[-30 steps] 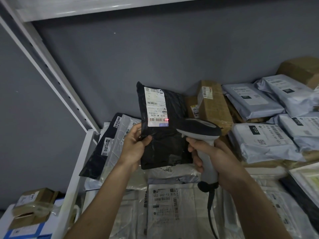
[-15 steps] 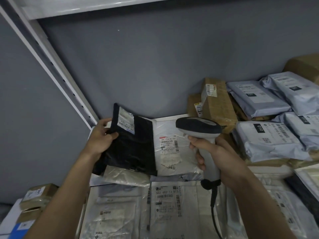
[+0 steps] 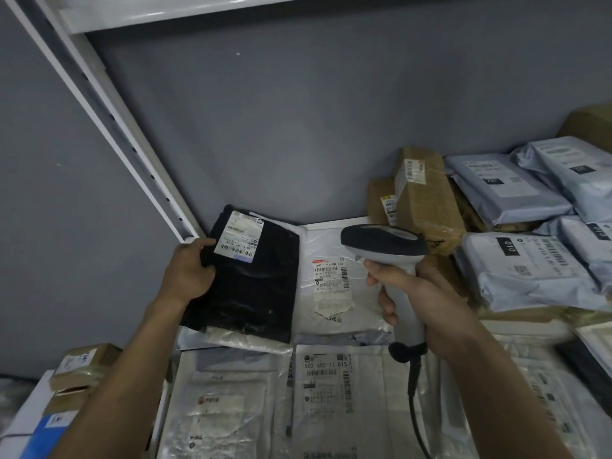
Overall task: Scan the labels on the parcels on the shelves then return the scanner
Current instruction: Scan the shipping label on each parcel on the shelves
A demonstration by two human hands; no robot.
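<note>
Now, scanner (image 3: 385, 250): I am holding it up in my right hand (image 3: 427, 293), fingers wrapped tight around its grey handle. Its dark head is pointing away from me, over the white parcel (image 3: 334, 286). A black cord (image 3: 414, 392) is hanging down from the bottom of the handle.
Black parcel (image 3: 251, 286): my left hand (image 3: 188, 276) is gripping its left edge, thumb on top. It is lying flat at the left end of the shelf, with a white label (image 3: 238, 236) near its top.
White parcel: it is lying just beside the black one, label facing up.
Front bags (image 3: 328, 392): clear and white flat bags are lying in a row near me, labels up.
Right side: brown boxes (image 3: 427, 197) are standing at the back, and grey bags (image 3: 526, 270) are piling up beside them.
Shelf: a white post (image 3: 109, 120) is slanting up on the left, and a white board (image 3: 185, 8) is running across the top.
Wall (image 3: 298, 111): it is plain grey.
</note>
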